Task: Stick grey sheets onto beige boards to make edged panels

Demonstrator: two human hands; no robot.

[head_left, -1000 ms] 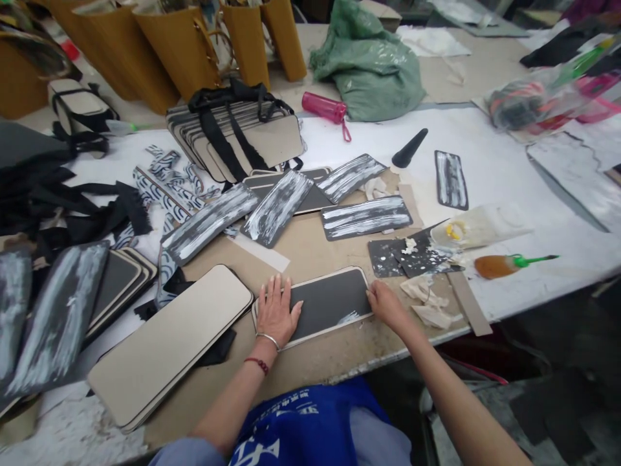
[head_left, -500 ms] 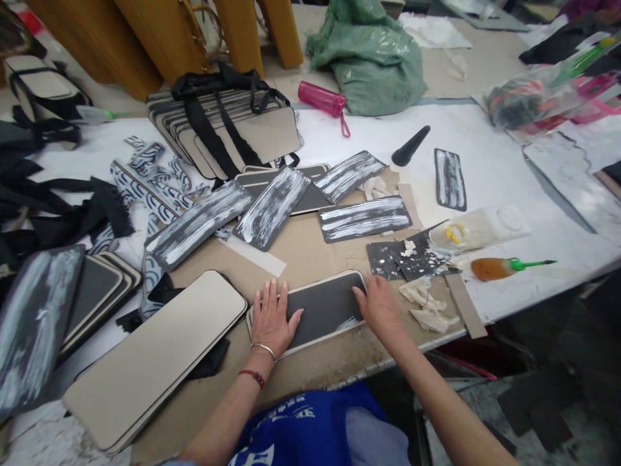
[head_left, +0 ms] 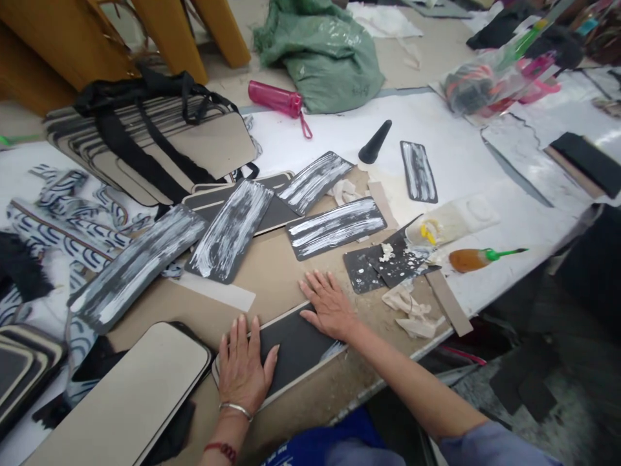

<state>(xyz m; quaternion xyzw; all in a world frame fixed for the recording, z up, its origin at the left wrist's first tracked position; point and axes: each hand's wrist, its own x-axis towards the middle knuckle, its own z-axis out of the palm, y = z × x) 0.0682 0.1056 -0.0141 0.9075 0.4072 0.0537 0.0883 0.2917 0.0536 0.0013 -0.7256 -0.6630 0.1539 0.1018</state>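
A dark panel [head_left: 291, 336] lies on the cardboard [head_left: 276, 259] near the front edge of the worktop [head_left: 514, 226], roughly in line with that edge. The left hand [head_left: 245, 369] rests palm down on its left end, fingers straight and thumb spread; the right hand [head_left: 334, 307] lies flat over the right end, thumb on the panel and fingertips past its back edge. Both are spread and grip nothing. A white smear shows near the right wrist. Left of the panel, toward the worktop's front left corner, is a beige stack [head_left: 126, 395]. Behind the hands lie four white-streaked strips, two of them overlapping a grey board [head_left: 213, 197]. Toward the right, a clear bottle [head_left: 453, 223] rests partly on spattered scraps [head_left: 361, 265]; an orange bottle [head_left: 468, 260] lies just beside it, nearer the front edge. A strapped bundle [head_left: 208, 145] stands toward the back left; a pink bottle [head_left: 274, 98] and green bag [head_left: 325, 58] are at the back edge.
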